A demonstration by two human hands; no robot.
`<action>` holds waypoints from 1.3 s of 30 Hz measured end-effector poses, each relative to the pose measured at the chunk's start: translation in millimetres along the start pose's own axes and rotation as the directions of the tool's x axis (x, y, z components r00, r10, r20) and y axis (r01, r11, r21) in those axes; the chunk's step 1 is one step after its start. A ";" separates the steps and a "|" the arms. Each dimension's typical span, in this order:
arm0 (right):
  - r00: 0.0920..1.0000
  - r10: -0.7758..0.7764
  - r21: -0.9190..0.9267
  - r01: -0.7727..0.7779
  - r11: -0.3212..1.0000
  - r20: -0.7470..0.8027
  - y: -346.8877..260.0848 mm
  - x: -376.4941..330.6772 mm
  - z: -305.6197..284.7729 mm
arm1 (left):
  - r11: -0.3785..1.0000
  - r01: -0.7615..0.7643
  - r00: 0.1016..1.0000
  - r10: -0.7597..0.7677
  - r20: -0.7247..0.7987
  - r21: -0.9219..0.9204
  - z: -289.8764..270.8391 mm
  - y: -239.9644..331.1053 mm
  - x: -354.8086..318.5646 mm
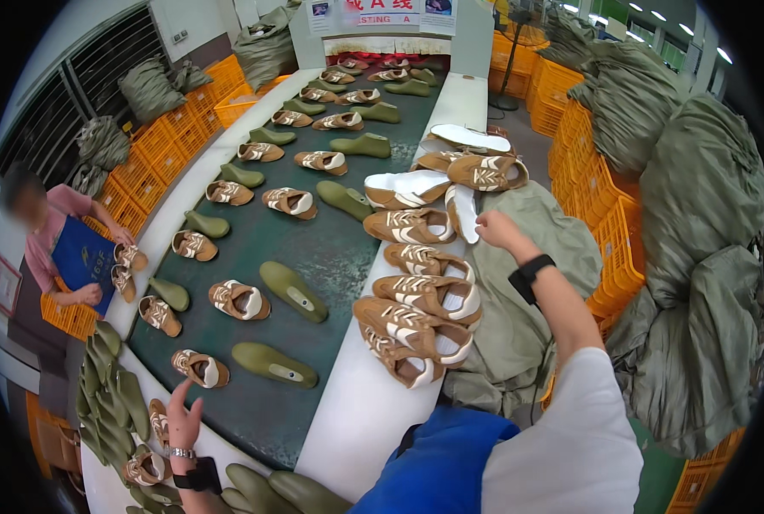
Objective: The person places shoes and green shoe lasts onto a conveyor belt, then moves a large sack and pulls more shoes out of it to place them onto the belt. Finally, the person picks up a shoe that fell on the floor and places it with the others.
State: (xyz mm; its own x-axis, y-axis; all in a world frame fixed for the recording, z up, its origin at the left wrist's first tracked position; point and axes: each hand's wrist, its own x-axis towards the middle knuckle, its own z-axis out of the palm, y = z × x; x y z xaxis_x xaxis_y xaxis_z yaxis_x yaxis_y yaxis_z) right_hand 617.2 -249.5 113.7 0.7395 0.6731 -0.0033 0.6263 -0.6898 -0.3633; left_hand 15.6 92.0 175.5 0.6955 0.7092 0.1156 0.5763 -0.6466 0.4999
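Observation:
My left hand (183, 417) is at the near left end of the green conveyor belt (313, 257), its fingers stretched just below a brown shoe (200, 368) with white laces. Far to the right, my right hand (500, 233) has its fingers closed at the edge of a shoe (461, 214) that stands on its side, white sole outward. This shoe leans by a pile of brown shoes (485, 171), some with white soles up. Nearer on the white ledge (347, 411) lies a row of brown lace-up shoes (416, 300). A green shoe last (275, 364) rests on the belt.
More shoes and green lasts line the belt back to a machine opening (390, 47). Loose lasts (112, 394) are heaped at the left. A co-worker (65, 231) in a blue apron holds shoes there. Orange crates (617, 248) and green sacks (699, 188) stand at the right.

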 end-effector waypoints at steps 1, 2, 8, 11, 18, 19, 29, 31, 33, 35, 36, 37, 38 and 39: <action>0.992 0.097 -0.041 -0.094 0.995 0.079 14.1 18.9 8.1 | 0.979 -0.037 0.999 0.044 0.030 -0.203 0.7 70.1 9.9; 0.966 0.206 -0.096 -0.192 0.977 0.157 27.7 32.2 20.7 | 0.946 -0.129 0.984 0.159 0.076 -0.297 -1.8 149.9 18.4; 0.970 0.241 -0.082 -0.238 0.968 0.034 12.2 41.4 72.9 | 0.453 -0.266 0.301 0.878 0.374 -0.851 11.0 368.3 -3.8; 0.984 0.178 -0.268 -0.175 0.947 -0.014 -0.9 31.5 77.7 | 0.041 -0.721 0.435 0.804 -0.406 -0.692 38.6 412.2 -11.7; 0.922 -0.167 -0.284 0.066 0.957 -0.349 22.1 20.0 90.4 | 0.302 -0.776 0.312 0.947 0.081 -0.554 42.9 403.2 22.9; 0.921 -0.149 -0.282 0.045 0.958 -0.359 27.8 11.0 84.2 | 0.406 -0.751 0.435 0.897 0.073 -0.521 55.6 401.2 30.7; 0.897 0.212 0.890 0.304 0.340 -0.387 -5.3 -93.4 -122.0 | 0.732 -0.679 0.732 0.681 0.021 -0.064 156.3 343.9 71.5; 0.971 0.130 0.967 0.176 0.182 -0.202 6.7 -88.3 -112.6 | 0.665 -0.742 0.670 0.741 -0.056 -0.082 156.0 348.3 64.2; 1.000 -0.012 0.998 -0.026 -0.056 0.026 -1.8 -74.3 -85.8 | 0.607 -0.777 0.622 0.780 -0.059 -0.165 151.2 330.8 58.7; 0.986 -0.089 0.988 -0.147 -0.043 0.143 -6.0 -72.3 -59.3 | 0.636 -0.732 0.660 0.751 -0.023 -0.242 145.4 307.4 38.9; 0.952 -0.120 0.960 -0.277 0.045 0.281 -22.0 -76.9 -54.7 | 0.680 -0.685 0.706 0.708 -0.007 -0.260 144.7 286.4 25.2; 0.941 -0.143 0.945 -0.284 0.165 0.308 -38.8 -84.7 -53.2 | 0.746 -0.604 0.775 0.632 0.013 -0.280 137.7 267.9 9.1; 0.932 -0.125 0.909 -0.291 0.299 0.340 -42.9 -91.0 -51.2 | 0.821 -0.478 0.861 0.509 0.021 -0.313 125.6 246.2 -6.6; 0.958 -0.084 0.922 -0.235 0.308 0.273 -47.8 -93.2 -39.6 | 0.862 -0.356 0.919 0.393 0.032 -0.361 115.4 226.8 -19.3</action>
State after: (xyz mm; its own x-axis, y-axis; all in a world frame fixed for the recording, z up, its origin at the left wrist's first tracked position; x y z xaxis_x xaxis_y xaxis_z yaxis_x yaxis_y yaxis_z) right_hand 528.1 -289.9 168.3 0.5887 0.7760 -0.2266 -0.2087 -0.1250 -0.9700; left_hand 182.4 -100.8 187.6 0.8795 0.3883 0.2752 0.0941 -0.7087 0.6992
